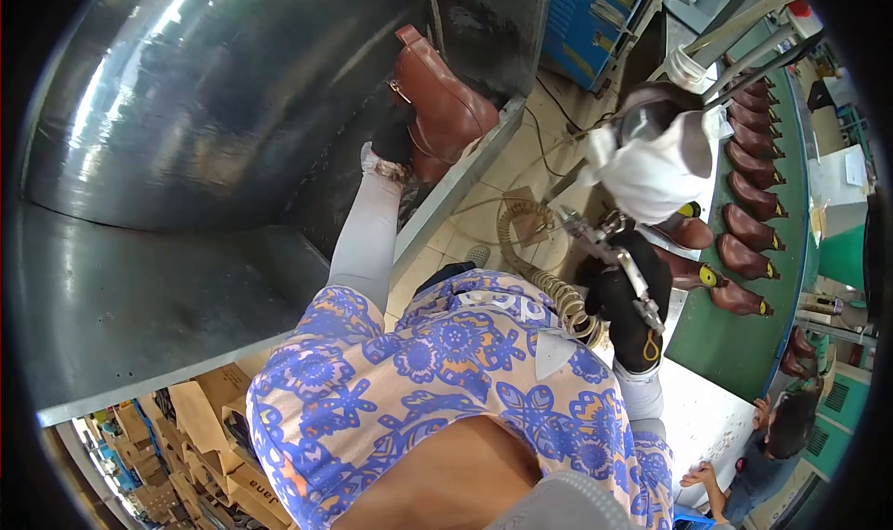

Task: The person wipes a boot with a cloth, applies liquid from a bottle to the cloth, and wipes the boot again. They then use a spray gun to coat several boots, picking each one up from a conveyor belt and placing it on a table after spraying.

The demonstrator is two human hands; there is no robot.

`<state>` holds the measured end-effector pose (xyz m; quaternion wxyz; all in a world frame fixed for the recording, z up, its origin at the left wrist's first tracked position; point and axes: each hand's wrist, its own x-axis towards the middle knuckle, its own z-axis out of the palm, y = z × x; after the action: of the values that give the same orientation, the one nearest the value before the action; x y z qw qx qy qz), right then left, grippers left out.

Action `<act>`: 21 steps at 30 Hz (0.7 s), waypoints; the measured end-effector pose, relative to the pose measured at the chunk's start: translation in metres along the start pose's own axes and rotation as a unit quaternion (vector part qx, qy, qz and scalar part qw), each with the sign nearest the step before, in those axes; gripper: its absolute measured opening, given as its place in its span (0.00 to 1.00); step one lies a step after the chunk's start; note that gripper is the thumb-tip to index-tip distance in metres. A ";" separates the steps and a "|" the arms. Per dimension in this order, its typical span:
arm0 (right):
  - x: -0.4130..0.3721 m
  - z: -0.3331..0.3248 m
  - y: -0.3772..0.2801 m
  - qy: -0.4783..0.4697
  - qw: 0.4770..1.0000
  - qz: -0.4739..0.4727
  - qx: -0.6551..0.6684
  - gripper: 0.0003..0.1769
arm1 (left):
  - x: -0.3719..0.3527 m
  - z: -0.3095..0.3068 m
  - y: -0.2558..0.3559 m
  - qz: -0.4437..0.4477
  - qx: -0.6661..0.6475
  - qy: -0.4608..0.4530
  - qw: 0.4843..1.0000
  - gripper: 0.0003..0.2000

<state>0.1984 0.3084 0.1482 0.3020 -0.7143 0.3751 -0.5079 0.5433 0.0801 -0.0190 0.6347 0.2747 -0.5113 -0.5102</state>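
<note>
My left hand (395,146), in a dark glove under a pale sleeve, holds a brown ankle boot (446,112) with a zip, inside a metal booth. The boot partly hides the fingers. Wrapped in a black glove, my right hand (625,293) grips a metal spray gun (614,256). A coiled hose (561,298) hangs beside that hand. Just beyond the gun is a white cloth (651,172) around a dark cup-like object.
The booth's metal wall (214,102) curves at the left. Rows of brown boots (749,228) stand on a green conveyor (702,339) to the right. A blue machine (591,23) is ahead. Cardboard boxes (209,418) lie lower left. Another person (777,442) sits lower right.
</note>
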 end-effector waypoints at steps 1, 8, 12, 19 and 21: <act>-0.001 0.003 -0.009 0.033 0.983 0.158 0.091 0.05 | -0.001 0.007 0.012 0.023 0.018 0.014 0.999 0.25; -0.001 0.002 0.018 0.055 0.986 0.155 -0.005 0.04 | 0.025 0.002 -0.004 -0.046 -0.206 0.006 0.978 0.28; 0.012 0.000 0.012 0.071 0.980 0.165 0.082 0.08 | 0.020 -0.004 -0.020 -0.086 -0.184 0.012 0.979 0.26; 0.014 -0.005 0.037 0.059 0.988 0.131 0.048 0.10 | 0.030 0.001 -0.021 -0.081 -0.131 0.013 0.988 0.25; 0.019 -0.004 0.028 0.039 0.991 0.117 0.055 0.10 | 0.026 0.007 -0.014 -0.052 -0.062 0.024 0.996 0.25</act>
<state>0.1925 0.2771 0.1362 0.3837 -0.6271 0.4392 -0.5163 0.5302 0.0522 -0.0192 0.6358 0.2730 -0.4479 -0.5663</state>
